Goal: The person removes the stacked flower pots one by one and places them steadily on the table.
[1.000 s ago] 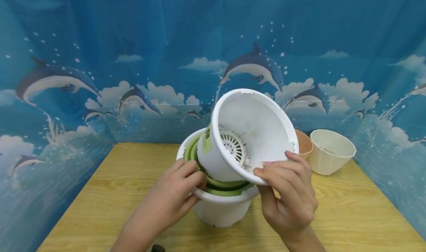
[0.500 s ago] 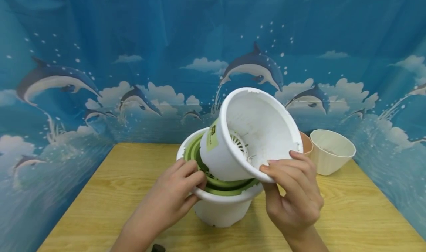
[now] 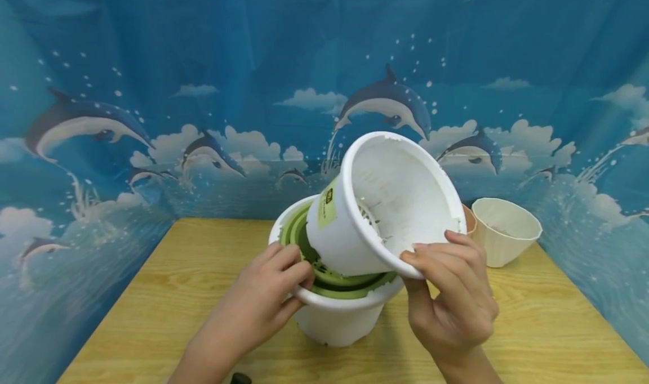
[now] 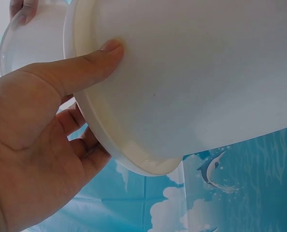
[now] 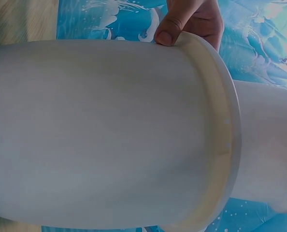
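A white plastic flowerpot [image 3: 350, 232] with a green label and a slotted base tilts over the stack, its mouth facing up and to the right. My right hand [image 3: 451, 294] pinches the near right part of its rim, thumb underneath. Below it, a larger white flowerpot [image 3: 337, 322] stands upright on the table with green pots [image 3: 339, 288] nested inside. My left hand [image 3: 269, 288] grips the front left of the larger pot's rim; in the left wrist view its thumb [image 4: 95, 67] presses the outer wall. The tilted pot's lower end hides part of the green pots.
At the back right of the wooden table [image 3: 192, 294] stand a cream faceted pot [image 3: 502, 237] and an orange pot [image 3: 469, 219], partly hidden. A dark object [image 3: 240, 378] shows at the bottom edge. A blue dolphin-print curtain [image 3: 284, 46] surrounds the table.
My right hand has moved the tilted white flowerpot slightly right and up, uncovering more of the green pots and covering more of the orange pot. My left hand has stayed in place.
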`<state>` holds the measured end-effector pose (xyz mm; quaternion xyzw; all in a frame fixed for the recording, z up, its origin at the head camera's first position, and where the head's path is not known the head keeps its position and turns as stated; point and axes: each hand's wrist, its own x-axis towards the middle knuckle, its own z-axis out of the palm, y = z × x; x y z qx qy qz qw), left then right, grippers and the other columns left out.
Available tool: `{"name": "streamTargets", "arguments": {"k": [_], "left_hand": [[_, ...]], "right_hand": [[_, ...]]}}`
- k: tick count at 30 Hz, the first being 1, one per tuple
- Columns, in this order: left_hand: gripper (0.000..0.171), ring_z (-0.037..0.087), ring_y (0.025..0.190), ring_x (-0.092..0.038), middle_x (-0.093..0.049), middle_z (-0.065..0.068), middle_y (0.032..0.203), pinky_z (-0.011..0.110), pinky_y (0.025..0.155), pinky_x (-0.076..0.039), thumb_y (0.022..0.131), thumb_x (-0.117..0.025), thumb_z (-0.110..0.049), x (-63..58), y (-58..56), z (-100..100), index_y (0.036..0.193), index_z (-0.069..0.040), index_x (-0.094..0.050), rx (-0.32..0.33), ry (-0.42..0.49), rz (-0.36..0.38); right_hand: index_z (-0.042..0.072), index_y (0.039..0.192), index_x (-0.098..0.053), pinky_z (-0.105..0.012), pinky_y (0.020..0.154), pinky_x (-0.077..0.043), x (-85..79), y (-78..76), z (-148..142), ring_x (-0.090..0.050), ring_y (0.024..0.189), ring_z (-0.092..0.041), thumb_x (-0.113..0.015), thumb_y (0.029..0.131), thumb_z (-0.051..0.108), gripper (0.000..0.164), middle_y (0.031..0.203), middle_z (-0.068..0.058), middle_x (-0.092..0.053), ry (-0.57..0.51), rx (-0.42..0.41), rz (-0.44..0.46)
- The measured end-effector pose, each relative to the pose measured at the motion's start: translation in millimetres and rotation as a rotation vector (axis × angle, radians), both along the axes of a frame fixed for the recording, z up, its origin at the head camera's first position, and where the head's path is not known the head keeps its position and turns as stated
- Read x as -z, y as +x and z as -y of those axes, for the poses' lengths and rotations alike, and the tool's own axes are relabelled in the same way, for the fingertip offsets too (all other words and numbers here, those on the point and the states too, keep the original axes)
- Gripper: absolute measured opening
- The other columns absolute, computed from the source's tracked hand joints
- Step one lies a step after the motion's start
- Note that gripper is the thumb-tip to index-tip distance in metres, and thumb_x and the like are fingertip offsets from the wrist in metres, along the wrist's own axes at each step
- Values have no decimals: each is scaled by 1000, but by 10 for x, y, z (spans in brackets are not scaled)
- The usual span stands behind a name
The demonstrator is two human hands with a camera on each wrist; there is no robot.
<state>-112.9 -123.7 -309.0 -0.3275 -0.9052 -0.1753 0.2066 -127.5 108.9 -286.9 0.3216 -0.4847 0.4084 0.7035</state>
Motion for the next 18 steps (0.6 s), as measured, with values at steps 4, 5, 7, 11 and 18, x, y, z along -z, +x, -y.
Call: {"name": "streamTargets", "arguments": {"k": [4, 5, 7, 11, 18], "left_hand": [[31, 6, 83, -39, -45, -16, 92, 26, 72, -41, 80, -85, -23, 5, 2, -3, 86, -30, -55, 0, -1, 0], [31, 6, 83, -39, -45, -16, 92, 26, 72, -42, 80, -85, -23, 4, 2, -4, 86, -30, -55, 0, -1, -1], [31, 6, 83, -39, -45, -16, 91, 26, 72, -42, 79, -85, -23, 3, 0, -5, 86, -30, -55, -2, -1, -1], [31, 6, 82, -39, -44, -16, 90, 27, 72, -42, 79, -85, -23, 0, -2, -5, 86, -30, -55, -5, -5, -8], [31, 6, 82, -39, -44, -16, 90, 27, 72, -42, 79, -85, -23, 3, -2, -6, 86, -30, -55, -4, -9, -5]], "right_hand": [[-5, 71, -70, -42, 92, -50, 9, 7, -11, -61, 66, -31, -82, 83, 18, 28, 64, -18, -66, -12, 9, 9], [-5, 71, -70, -43, 92, -50, 10, 9, -14, -61, 66, -31, -82, 83, 18, 28, 64, -18, -66, -16, 11, 11], [-6, 71, -70, -43, 92, -50, 8, 10, -19, -61, 66, -31, -82, 82, 17, 28, 64, -18, -66, -25, 10, 9], [-6, 69, -69, -43, 91, -50, -7, 2, -16, -60, 65, -31, -83, 81, 17, 29, 63, -18, -65, -49, 4, -14], [-6, 69, -69, -42, 90, -50, -8, 1, -11, -60, 64, -31, -83, 81, 16, 29, 63, -18, -65, -59, 0, -19]]}}
